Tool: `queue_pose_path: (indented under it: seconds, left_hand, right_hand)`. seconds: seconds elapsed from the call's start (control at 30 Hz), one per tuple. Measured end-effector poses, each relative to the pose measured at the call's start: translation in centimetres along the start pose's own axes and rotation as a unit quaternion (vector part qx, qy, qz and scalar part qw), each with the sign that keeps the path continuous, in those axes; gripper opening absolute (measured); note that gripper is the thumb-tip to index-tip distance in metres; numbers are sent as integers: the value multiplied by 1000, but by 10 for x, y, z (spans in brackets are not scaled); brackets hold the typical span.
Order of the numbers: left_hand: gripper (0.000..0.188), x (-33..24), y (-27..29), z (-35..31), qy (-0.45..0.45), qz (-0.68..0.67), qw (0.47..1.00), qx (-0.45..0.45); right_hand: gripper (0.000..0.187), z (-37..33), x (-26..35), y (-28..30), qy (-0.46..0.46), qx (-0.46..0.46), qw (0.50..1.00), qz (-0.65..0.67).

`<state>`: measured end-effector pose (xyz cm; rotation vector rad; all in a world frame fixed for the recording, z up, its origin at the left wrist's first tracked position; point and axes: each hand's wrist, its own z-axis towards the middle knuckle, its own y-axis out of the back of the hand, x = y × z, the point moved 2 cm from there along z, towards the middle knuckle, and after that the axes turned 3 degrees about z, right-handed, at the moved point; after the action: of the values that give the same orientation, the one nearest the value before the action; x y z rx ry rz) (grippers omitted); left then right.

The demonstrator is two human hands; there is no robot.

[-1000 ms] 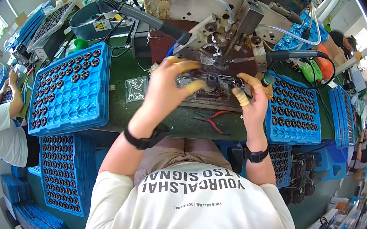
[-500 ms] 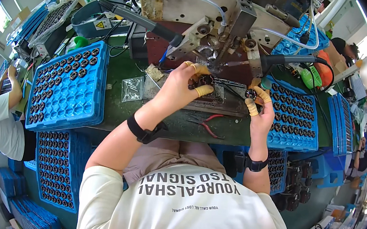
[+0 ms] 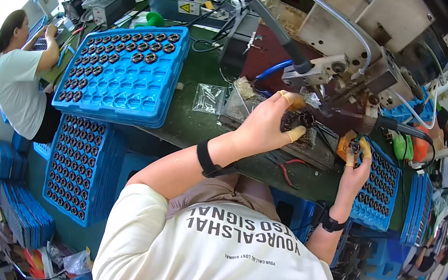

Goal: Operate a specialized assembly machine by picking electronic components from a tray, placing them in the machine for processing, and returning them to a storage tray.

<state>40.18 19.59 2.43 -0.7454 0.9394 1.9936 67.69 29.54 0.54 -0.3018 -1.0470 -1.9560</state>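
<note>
My left hand (image 3: 274, 118) is closed round a black ring-shaped part (image 3: 297, 121), held by finger and thumb in front of the machine head (image 3: 313, 75). Whether more than one part is in that hand, I cannot tell. My right hand (image 3: 356, 162) pinches a smaller-looking black ring-shaped part (image 3: 354, 144) beside the machine's right side. Yellow finger covers are on the fingertips of both hands. Below my hands, a metal block (image 3: 312, 151) lies on the green bench, with red-handled pliers (image 3: 287, 173) at its near side.
A blue tray (image 3: 145, 97) partly filled with black rings lies at left, a fuller tray (image 3: 380, 215) at right. A bag of small metal pins (image 3: 209, 99) rests left of the block. Another stacked tray (image 3: 93, 180) stands lower left. A co-worker (image 3: 23, 70) sits far left.
The view has swung left, so the bench and machine appear further right. Both hands still hold their black parts, and my right hand sits lower in the picture.
</note>
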Motion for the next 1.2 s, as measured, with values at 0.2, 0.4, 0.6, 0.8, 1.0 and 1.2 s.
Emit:
queue_pose_path:
  seconds: [0.2, 0.4, 0.6, 0.8, 1.0, 1.2]
  left_hand:
    - [34, 7, 3, -5, 2, -51, 999, -18]
    - [27, 12, -1, -2, -17, -74, 997, -17]
    - [27, 8, 2, 0, -1, -93, 996, -10]
    - [31, 8, 6, 2, -27, -27, 999, 23]
    - [33, 7, 6, 0, -37, -38, 998, 15]
    - [36, 6, 8, 0, -25, -50, 998, 21]
  right_hand:
    - [38, -17, 71, -26, 106, 51, 985, 126]
    - [45, -23, 101, -54, 244, 103, 961, 76]
    - [46, -23, 103, -50, 264, 113, 957, 38]
    - [47, -22, 110, -57, 290, 125, 949, 23]
    - [50, -21, 115, -57, 294, 141, 945, -20]
    - [51, -23, 126, -57, 282, 161, 944, -51]
